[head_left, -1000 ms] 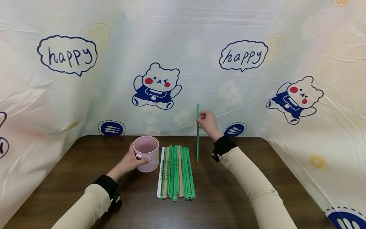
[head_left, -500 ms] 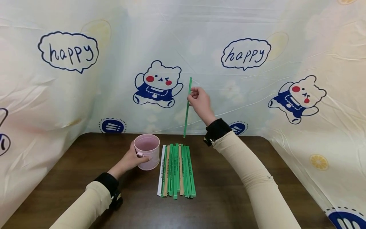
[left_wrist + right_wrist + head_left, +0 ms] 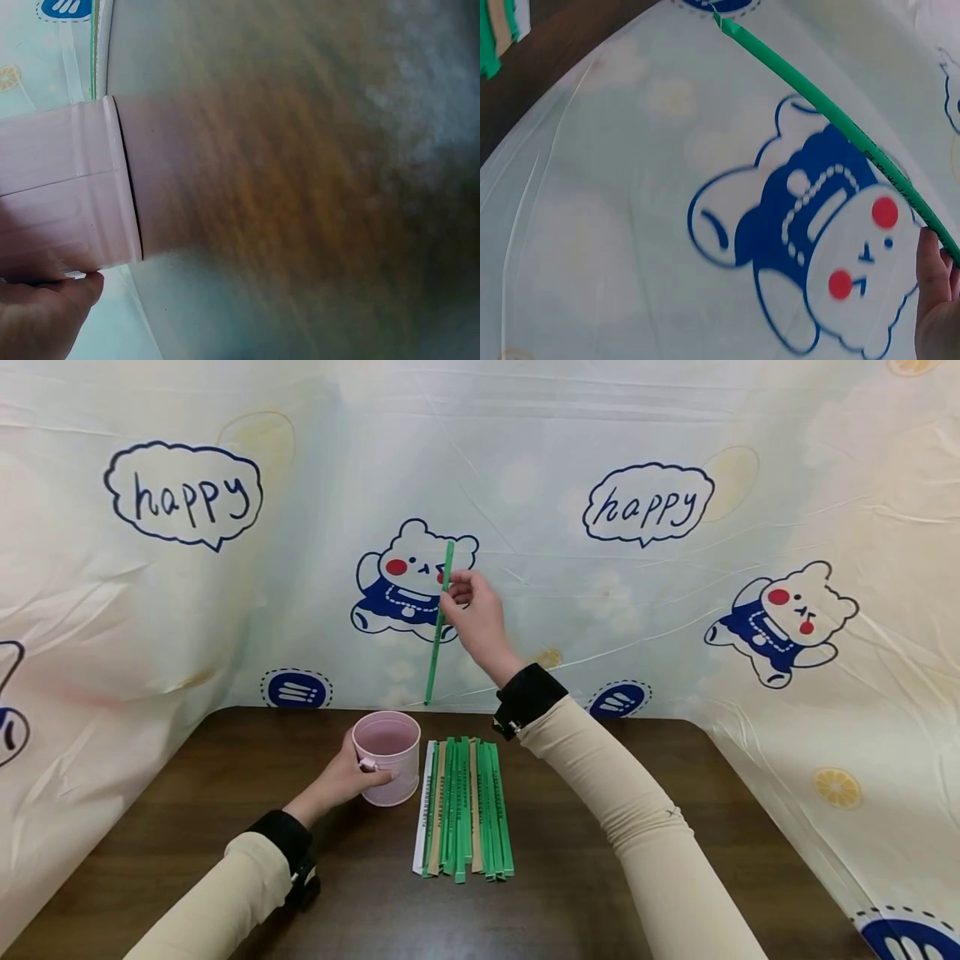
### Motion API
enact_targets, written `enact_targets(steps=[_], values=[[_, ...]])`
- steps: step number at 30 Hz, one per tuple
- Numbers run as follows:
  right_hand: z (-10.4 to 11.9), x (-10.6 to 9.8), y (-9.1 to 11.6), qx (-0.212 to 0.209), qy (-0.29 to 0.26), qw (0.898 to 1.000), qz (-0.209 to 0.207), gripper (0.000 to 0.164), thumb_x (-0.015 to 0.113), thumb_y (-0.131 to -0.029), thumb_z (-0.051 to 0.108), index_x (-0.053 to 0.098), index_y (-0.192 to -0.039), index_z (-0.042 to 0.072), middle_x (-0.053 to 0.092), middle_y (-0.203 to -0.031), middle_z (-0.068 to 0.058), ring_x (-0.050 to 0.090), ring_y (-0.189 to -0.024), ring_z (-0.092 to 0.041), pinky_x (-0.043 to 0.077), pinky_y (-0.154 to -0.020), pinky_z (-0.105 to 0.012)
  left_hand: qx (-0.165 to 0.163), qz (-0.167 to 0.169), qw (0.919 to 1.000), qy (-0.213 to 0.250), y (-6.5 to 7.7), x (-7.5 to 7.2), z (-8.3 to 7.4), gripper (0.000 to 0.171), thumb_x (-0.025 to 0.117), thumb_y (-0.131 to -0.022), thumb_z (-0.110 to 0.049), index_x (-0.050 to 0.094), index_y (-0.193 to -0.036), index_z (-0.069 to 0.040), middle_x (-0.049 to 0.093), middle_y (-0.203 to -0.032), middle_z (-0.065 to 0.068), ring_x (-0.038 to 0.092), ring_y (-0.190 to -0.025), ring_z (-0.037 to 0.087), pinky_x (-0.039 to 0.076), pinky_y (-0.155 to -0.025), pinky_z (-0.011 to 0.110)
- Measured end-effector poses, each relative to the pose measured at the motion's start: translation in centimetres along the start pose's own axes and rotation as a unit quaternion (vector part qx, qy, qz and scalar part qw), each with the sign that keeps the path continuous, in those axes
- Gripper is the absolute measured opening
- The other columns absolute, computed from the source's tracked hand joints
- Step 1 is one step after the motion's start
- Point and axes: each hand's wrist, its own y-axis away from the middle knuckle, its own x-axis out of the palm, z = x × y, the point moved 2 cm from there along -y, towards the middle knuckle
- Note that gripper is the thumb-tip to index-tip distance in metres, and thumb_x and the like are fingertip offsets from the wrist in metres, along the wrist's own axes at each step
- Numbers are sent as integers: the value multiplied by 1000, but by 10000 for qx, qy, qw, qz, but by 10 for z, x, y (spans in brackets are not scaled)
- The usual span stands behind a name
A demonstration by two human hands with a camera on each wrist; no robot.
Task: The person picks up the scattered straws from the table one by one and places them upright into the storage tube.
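In the head view my right hand (image 3: 478, 617) pinches a green wrapped straw (image 3: 433, 662) near its upper part. The straw hangs almost upright, leaning slightly, with its lower end above and a little right of the bucket's mouth. My left hand (image 3: 348, 777) grips a small pink bucket (image 3: 401, 777) by its left side, thumb across the front. The bucket stands upright on the table; its visible inner wall is bare, its bottom hidden. The left wrist view shows the bucket (image 3: 60, 176) close up with the thumb at its side. Printing shows on the straw (image 3: 810, 94) in the right wrist view.
A row of wrapped straws (image 3: 457, 810), mostly green with some brown and one white, lies on the brown table (image 3: 615, 852) just right of the bucket. A printed cloth (image 3: 525, 468) hangs behind the table and along its sides.
My right hand has lifted the green straw from low beside the row and carried it up and leftward, toward above the bucket. My left hand and the bucket have stayed in place.
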Motion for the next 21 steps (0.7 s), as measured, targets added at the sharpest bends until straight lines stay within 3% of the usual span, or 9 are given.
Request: enact_targets(steps=[12,21], values=[[-17,41,13,191,-368,9983,413,30,57,-100,2,54,-130,-5,63,-113,-21,57,-95,-16,61,-78,-23,38,-77,9999,122,-1,-3,-3,106,77,-89,-19,-1,-157,3,31,-154,32,38,-139,49,33,-118,69],[-45,61,32,281,-61,9979,583,30,58,-99,3,56,-128,-4,66,-114,-23,61,-103,-29,56,-79,-22,-15,0,9998,220,-2,0,1,105,76,-91,-17,-3,-157,3,29,-155,33,36,-139,51,33,-117,70]])
